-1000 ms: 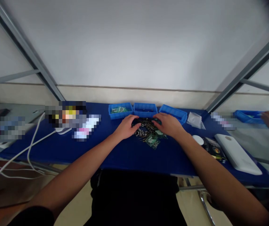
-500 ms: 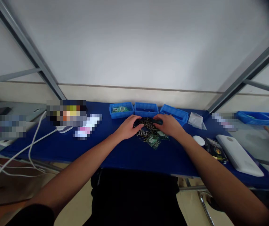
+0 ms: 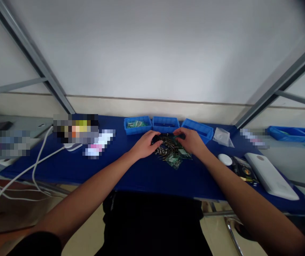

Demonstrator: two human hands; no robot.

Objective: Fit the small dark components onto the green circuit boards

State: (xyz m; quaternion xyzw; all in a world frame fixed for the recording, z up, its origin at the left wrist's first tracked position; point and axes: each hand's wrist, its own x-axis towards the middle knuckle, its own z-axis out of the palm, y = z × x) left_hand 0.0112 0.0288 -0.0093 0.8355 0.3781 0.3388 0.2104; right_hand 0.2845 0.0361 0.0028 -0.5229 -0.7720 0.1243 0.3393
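Observation:
A heap of small electronic parts [image 3: 171,151], green circuit boards and dark pin-like pieces, lies on the blue table [image 3: 141,174]. My left hand [image 3: 145,144] rests at the heap's left edge, fingers curled onto the parts. My right hand [image 3: 191,140] sits at the heap's right far edge, fingers bent over it. What the fingertips pinch is too small to make out. Just behind the heap stand three blue trays: the left tray [image 3: 137,124] holds green boards, the middle tray [image 3: 165,124] and the tilted right tray [image 3: 197,128] show little inside.
White cables [image 3: 35,160] trail off the table's left side. A clear plastic bag [image 3: 221,136], a white round object [image 3: 225,159], a dark packet [image 3: 244,170] and a white oblong device [image 3: 271,176] lie to the right. More blue trays [image 3: 293,133] stand at far right. Grey frame struts rise on both sides.
Another person's hand at the far right edge has withdrawn out of view. My right hand has shifted slightly toward the far side of the heap; my left hand has barely moved.

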